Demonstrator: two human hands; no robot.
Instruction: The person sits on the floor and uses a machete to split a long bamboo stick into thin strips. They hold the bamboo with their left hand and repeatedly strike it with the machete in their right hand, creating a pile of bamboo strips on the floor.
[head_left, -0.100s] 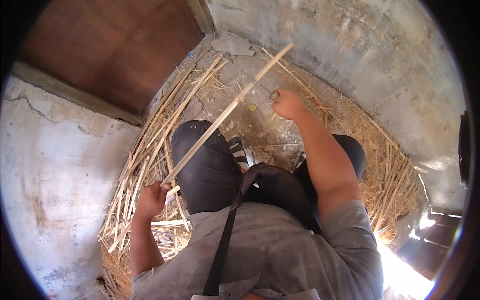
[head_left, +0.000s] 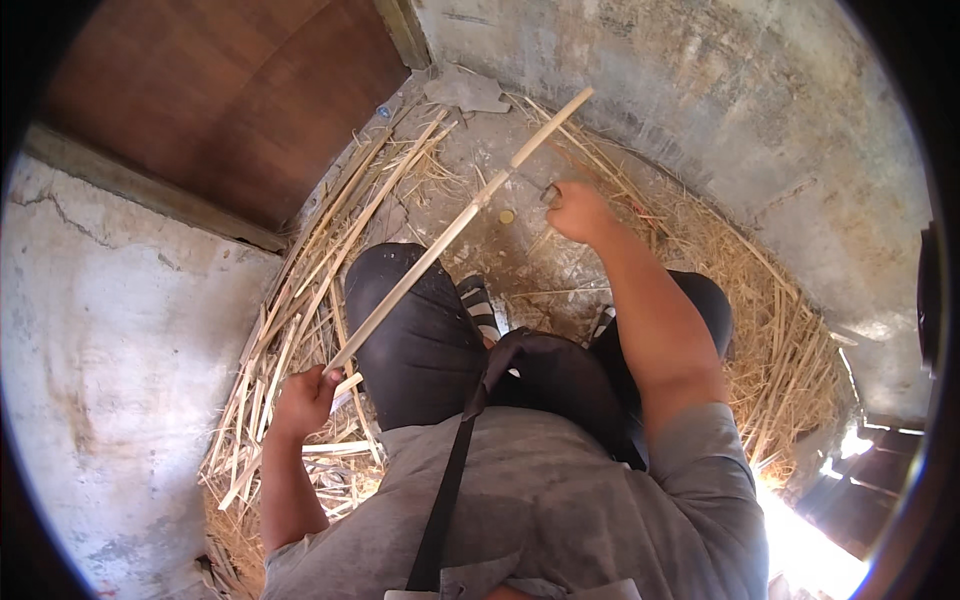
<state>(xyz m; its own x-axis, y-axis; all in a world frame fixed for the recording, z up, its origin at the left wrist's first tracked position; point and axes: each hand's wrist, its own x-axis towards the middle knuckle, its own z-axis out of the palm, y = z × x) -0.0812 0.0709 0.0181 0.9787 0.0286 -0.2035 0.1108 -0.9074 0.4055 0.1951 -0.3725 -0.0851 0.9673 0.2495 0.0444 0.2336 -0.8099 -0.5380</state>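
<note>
A long pale bamboo strip (head_left: 425,262) slants from low left up to the far right, passing over my left knee. My left hand (head_left: 304,402) is closed around its near end. My right hand (head_left: 582,211) is closed on the handle of a thin-bladed knife (head_left: 529,181). The blade meets the strip in its upper part, just beyond a node, and a narrow dark line crosses the strip there. How deep the edge sits I cannot tell. The strip's far end sticks out free beyond the blade.
Split bamboo strips (head_left: 345,240) lie heaped along the left, with shavings (head_left: 770,350) piled to the right. Stained walls (head_left: 690,90) and a brown panel (head_left: 230,90) close in the corner. A small yellowish round thing (head_left: 506,216) lies on the floor (head_left: 470,150).
The strip's far end has shifted slightly right. Less of the blade shows on the strip's left side. My right hand has moved very slightly; my left hand stays almost still.
</note>
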